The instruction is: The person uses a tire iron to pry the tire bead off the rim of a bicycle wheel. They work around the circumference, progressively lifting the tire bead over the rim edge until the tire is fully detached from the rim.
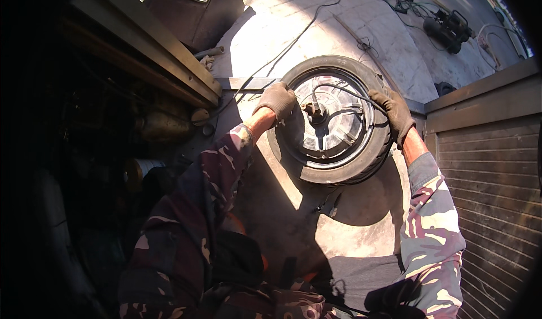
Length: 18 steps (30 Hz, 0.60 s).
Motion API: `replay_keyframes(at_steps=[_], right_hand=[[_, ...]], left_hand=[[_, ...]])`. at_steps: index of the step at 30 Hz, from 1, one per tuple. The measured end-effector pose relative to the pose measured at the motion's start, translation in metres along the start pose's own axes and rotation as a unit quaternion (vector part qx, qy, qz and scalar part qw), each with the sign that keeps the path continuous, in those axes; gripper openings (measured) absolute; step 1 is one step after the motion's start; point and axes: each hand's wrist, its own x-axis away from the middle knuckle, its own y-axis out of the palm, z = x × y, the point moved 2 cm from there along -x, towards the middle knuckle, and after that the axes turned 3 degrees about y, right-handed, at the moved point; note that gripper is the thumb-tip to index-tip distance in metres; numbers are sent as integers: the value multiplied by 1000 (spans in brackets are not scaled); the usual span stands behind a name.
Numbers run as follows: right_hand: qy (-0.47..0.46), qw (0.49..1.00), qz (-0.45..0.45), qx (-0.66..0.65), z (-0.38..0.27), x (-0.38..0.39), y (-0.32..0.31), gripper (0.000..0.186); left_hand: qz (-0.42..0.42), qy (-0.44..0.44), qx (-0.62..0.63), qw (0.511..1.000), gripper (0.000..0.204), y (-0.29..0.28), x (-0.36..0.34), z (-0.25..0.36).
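Observation:
A hub motor wheel with a black rubber tyre is in front of me, its silver face and central axle turned toward me. My left hand, in a grey-brown work glove, is closed on the wheel's left edge. On the opposite side my right hand, also gloved, wraps its fingers round the tyre. A black cable runs from the axle across the motor face to the right hand. Whether the right fingers also pinch that cable, I cannot tell.
A metal door frame stands at left, a slatted metal door at right. Beyond the threshold, a long cord crosses pale ground. A black compressor-like machine stands far right. Small connectors lie below the wheel.

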Motion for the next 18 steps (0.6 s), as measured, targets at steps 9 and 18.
replay_keyframes(at_steps=[9, 18], right_hand=[[13, 999, 2, -42, 6, -5, 0, 80], [5, 998, -13, -53, 6, -1, -1, 96]], left_hand=[[-13, -5, 107, 994, 41, -7, 9, -2], [-8, -41, 48, 998, 47, -19, 17, 10]])
